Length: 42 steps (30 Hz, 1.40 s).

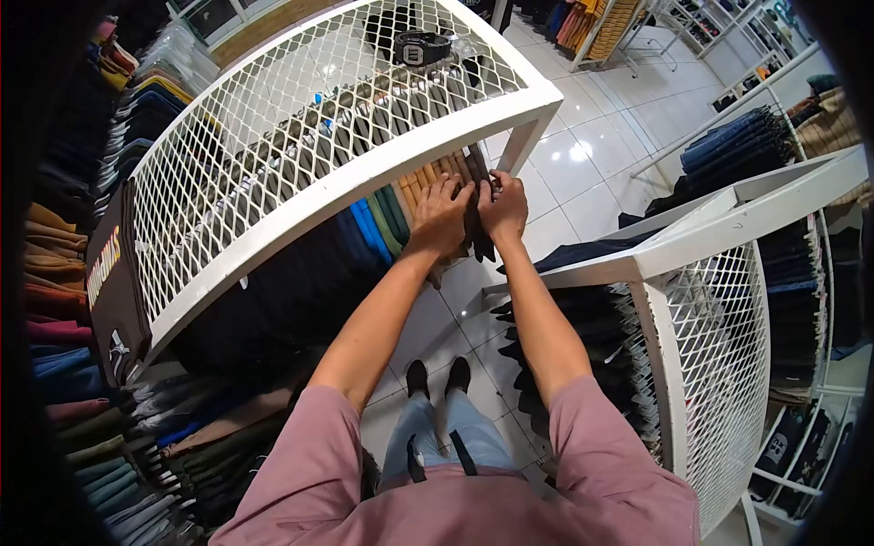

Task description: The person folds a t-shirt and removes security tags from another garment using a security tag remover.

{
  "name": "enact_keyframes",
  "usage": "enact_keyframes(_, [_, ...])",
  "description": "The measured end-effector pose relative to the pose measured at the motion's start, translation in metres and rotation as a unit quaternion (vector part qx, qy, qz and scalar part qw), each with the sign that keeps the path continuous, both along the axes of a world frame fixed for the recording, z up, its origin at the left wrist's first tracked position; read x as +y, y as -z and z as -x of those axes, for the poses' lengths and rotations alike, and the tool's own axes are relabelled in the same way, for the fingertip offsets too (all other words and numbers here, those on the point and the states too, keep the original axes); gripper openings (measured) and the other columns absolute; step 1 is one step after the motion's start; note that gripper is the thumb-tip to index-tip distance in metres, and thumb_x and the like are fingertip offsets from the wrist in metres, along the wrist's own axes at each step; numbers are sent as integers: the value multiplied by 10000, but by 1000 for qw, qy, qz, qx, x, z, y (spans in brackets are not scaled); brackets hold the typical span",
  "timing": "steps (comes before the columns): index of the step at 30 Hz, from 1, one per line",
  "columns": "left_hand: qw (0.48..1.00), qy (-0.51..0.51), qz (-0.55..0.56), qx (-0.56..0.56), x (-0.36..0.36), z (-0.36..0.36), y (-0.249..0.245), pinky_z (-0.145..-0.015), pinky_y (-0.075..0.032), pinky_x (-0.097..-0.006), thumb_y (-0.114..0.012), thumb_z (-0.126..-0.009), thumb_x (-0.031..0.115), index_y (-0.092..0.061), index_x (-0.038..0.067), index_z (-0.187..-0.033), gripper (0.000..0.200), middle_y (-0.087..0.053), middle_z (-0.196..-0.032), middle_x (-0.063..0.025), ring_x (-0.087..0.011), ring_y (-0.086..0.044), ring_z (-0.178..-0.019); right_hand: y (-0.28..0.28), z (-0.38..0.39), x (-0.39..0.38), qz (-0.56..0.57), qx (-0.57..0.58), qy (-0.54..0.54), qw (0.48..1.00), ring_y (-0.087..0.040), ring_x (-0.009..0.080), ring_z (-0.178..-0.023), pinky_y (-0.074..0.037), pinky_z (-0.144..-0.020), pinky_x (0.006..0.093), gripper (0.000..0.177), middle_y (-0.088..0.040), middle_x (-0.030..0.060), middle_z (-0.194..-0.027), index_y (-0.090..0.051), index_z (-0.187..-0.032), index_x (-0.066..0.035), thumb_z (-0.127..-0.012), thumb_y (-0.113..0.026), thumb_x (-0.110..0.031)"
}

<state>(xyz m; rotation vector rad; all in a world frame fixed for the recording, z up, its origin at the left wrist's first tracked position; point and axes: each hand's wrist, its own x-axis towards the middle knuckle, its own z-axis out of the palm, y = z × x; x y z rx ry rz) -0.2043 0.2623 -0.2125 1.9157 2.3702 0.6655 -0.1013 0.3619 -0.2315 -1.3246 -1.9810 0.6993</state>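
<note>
A row of folded trousers hangs under the front edge of a white mesh-topped rack [364, 173]. My left hand [442, 215] lies against the tan trousers [408, 193] near the right end of the row, its fingers a little apart. Close beside it, my right hand [504, 209] is closed on dark brown trousers [473, 235] at the row's end. The fingertips of both hands almost meet. Left of them hang green trousers [390, 218], then bright blue trousers [369, 232], then dark ones in shadow. Hangers show through the mesh.
A black watch [422, 48] sits on the mesh top. Another white rack [651, 273] with dark garments stands close on my right. More clothes [59, 246] crowd the left side. Tiled floor [583, 173] runs between the racks; jeans [737, 141] hang farther right.
</note>
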Motion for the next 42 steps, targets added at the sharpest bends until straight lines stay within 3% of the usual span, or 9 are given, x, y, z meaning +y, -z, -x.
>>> enact_keyframes(3, [998,11,-40,-56,-14,-3,-31,-1138,-376,-485,-616,-808,26,-588,66,-1366,561,-569,-1393,-181,-349,-476,-1364,-57,-10,-22,8,93,-15,996,-674,337,-884,-541,-775,423,222,-658,155,-996,-701,-1108,-67,-934,-648,-195])
enact_keyframes(6, [989,76,-79,-99,-40,-11,-92,-1030,-471,-445,-651,-772,2,-636,41,-1281,511,-657,-1211,-170,-340,-589,-1206,-99,-20,-42,-118,158,-24,980,-646,271,-717,-528,-665,387,144,-643,121,-916,-716,-1042,-47,-914,-664,-90])
enact_keyframes(8, [973,109,-181,-91,-53,-16,-129,-834,-536,-441,-667,-793,-23,-697,16,-1136,346,-692,-973,-177,-345,-667,-945,-139,-23,-50,-125,179,-36,975,-639,243,-704,-521,-608,352,137,-639,111,-901,-717,-1028,-42,-901,-668,-46])
enact_keyframes(12, [963,77,-252,-53,-54,3,-192,-756,-552,-429,-689,-795,-4,-720,47,-1109,320,-695,-874,-145,-330,-677,-838,-199,4,-18,-212,200,-97,952,-669,287,-778,-552,-689,386,145,-644,121,-912,-707,-1039,-47,-898,-671,-52])
enact_keyframes(16, [958,-50,-278,-38,-17,45,-211,-853,-548,-433,-671,-899,172,-712,52,-1153,284,-702,-962,-176,-349,-672,-939,-215,47,32,-246,120,-121,954,-654,322,-956,-526,-839,434,237,-644,147,-1026,-708,-1095,-72,-873,-712,-154])
enact_keyframes(22, [966,-198,-159,-38,32,86,-210,-1003,-473,-474,-678,-923,466,-592,128,-1400,590,-642,-1228,-192,-353,-586,-1181,-213,77,64,-220,-44,-73,972,-589,329,-1120,-443,-967,468,481,-665,145,-1134,-679,-1237,-125,-809,-768,-327])
enact_keyframes(34, [973,-167,-140,-80,55,98,-199,-1050,-425,-496,-714,-912,405,-671,156,-1276,443,-584,-1337,-173,-356,-542,-1257,-205,79,56,-240,-19,-78,967,-612,299,-1067,-445,-933,422,304,-707,111,-1109,-772,-1107,-124,-869,-727,-307])
enact_keyframes(39, [970,-100,-221,21,61,99,-195,-1102,-369,-523,-742,-889,357,-727,137,-1145,338,-551,-1391,-186,-374,-490,-1327,-205,77,52,-277,-32,-65,958,-642,303,-989,-466,-888,430,270,-721,117,-1022,-782,-1088,-117,-909,-698,-300])
enact_keyframes(42, [973,-78,-214,39,64,100,-197,-1094,-365,-486,-732,-894,316,-736,117,-1115,298,-634,-1267,-146,-337,-530,-1272,-207,75,54,-293,-20,-75,953,-664,321,-920,-491,-838,443,246,-725,131,-948,-785,-1066,-110,-933,-676,-285])
